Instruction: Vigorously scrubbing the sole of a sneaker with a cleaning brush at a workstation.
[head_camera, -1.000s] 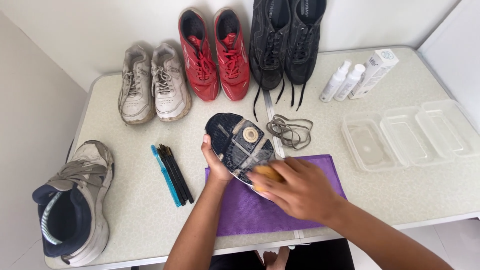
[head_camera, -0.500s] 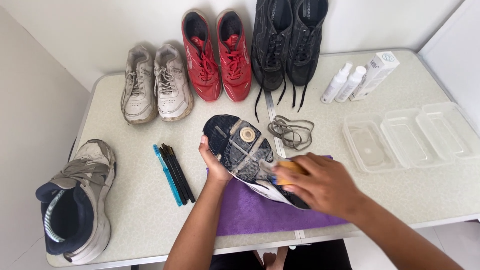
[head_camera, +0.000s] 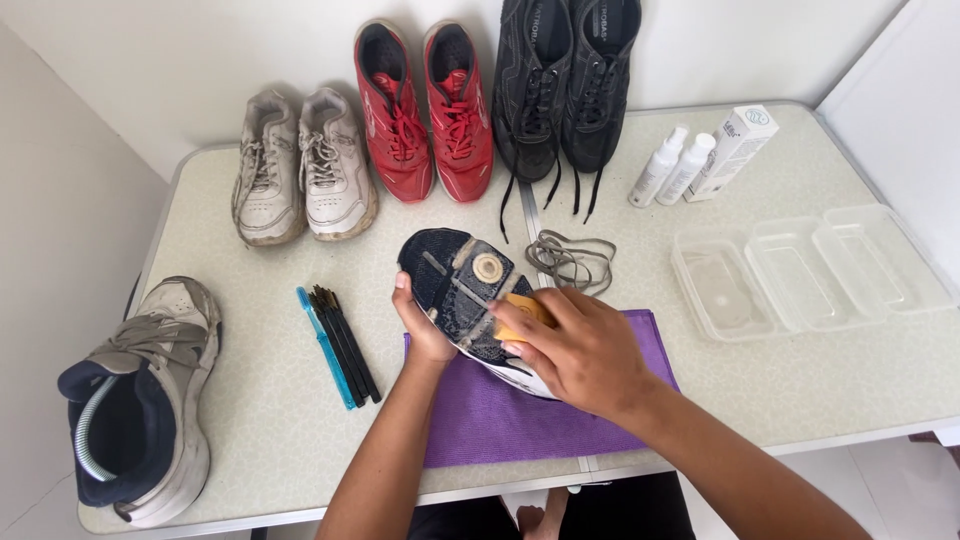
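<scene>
My left hand (head_camera: 422, 328) grips a sneaker (head_camera: 462, 290) turned sole-up, its dark blue sole facing me, over a purple cloth (head_camera: 520, 415). My right hand (head_camera: 580, 350) presses a small yellow-orange sponge or brush (head_camera: 522, 312) against the middle of the sole. The sneaker's heel end is hidden under my right hand. A loose grey shoelace (head_camera: 570, 260) lies just beyond the sneaker.
The matching grey-and-navy sneaker (head_camera: 140, 400) stands at the left table edge. Brushes (head_camera: 338, 345) lie left of the cloth. Worn white shoes (head_camera: 300, 180), red shoes (head_camera: 425, 110) and black shoes (head_camera: 565, 85) line the back. Two bottles (head_camera: 672, 168), a box (head_camera: 732, 150) and clear trays (head_camera: 800, 270) sit right.
My right hand with the sponge has slid along the sole, first toward the heel, then back up to the middle. The left hand keeps holding the sneaker.
</scene>
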